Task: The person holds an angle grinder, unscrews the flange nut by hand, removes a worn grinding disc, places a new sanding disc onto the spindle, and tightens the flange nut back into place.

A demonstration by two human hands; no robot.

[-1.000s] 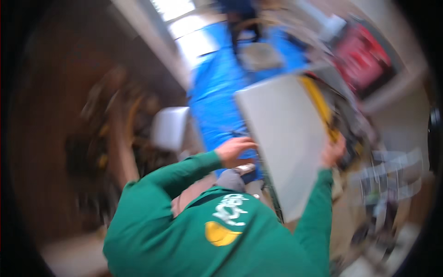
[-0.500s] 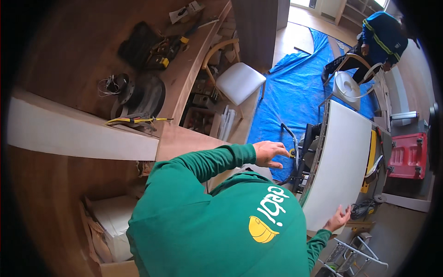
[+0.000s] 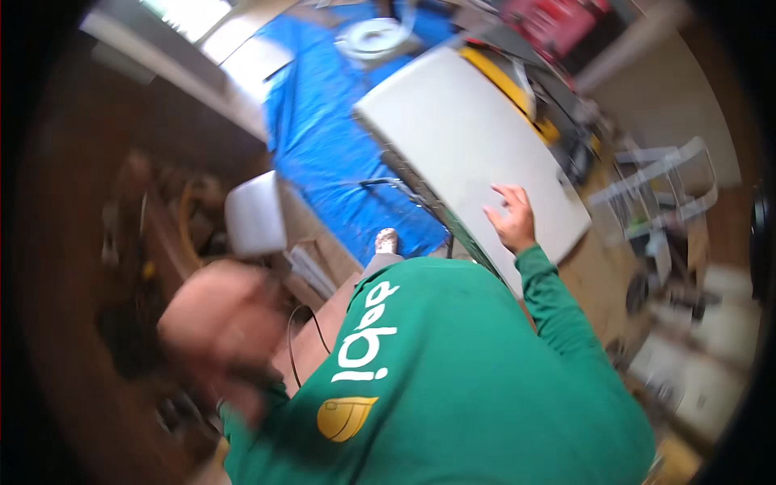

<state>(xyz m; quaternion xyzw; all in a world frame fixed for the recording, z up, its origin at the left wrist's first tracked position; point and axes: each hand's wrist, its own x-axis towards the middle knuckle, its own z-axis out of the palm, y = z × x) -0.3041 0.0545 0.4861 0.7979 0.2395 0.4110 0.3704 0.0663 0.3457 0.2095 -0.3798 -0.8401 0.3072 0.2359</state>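
Note:
My right hand is raised over a long white panel, near its closer end. Its fingers are bent and apart, and nothing shows in them. Whether it touches the panel I cannot tell. My left hand is lifted at the lower left, close to the camera and badly smeared by motion, so its fingers cannot be read. Beside it a thin dark cable curves down. A chair with a white seat stands beyond my left hand.
A blue tarp covers the floor ahead, with my shoe at its near edge. Yellow and dark tools lie along the panel's far side, below a red case. A white metal step ladder stands at the right.
My view has swung to the right. My left hand has come back toward the camera, to the lower left. My right hand, formerly at the panel's right edge, is now over its surface.

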